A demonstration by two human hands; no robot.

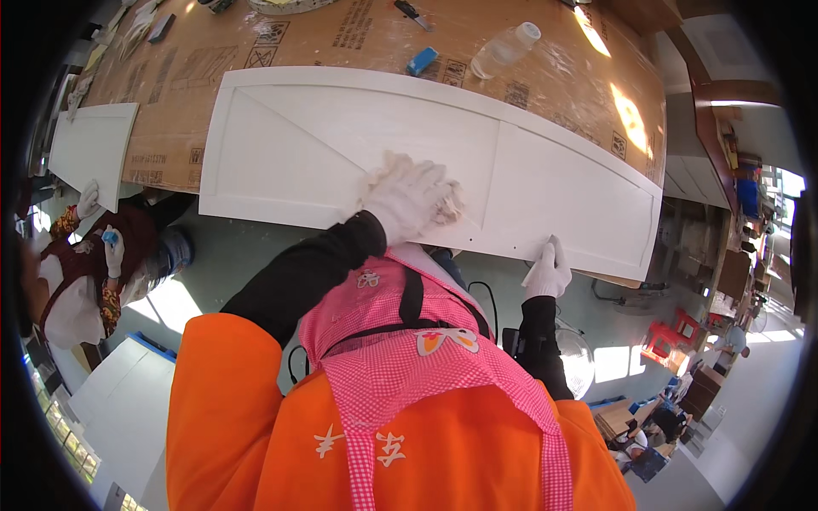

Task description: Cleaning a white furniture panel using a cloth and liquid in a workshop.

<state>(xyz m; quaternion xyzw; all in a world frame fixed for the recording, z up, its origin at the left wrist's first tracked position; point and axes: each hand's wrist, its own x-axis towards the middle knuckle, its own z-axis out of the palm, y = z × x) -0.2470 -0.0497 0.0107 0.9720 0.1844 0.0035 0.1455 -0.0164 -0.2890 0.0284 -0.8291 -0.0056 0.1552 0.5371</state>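
A long white panel (315, 115) with a raised frame and a diagonal groove lies in front of me on the cardboard-covered table. My left hand (404, 204), in a white glove, presses a crumpled off-white cloth (449, 207) against the panel's middle, close to its near edge. The palm and much of the cloth are hidden beneath the glove. Farther right, my right hand (548, 272), also gloved, grips the panel's near edge, with fingertips on the edge.
Beyond the panel, the cardboard cover (341, 38) carries a clear bottle (506, 49), a blue block (422, 60) and a black-handled tool (411, 14). At left, a co-worker's gloved hand (88, 199) touches another white panel (89, 145); their other hand holds something blue (110, 237). Red stools (671, 339) stand at right.
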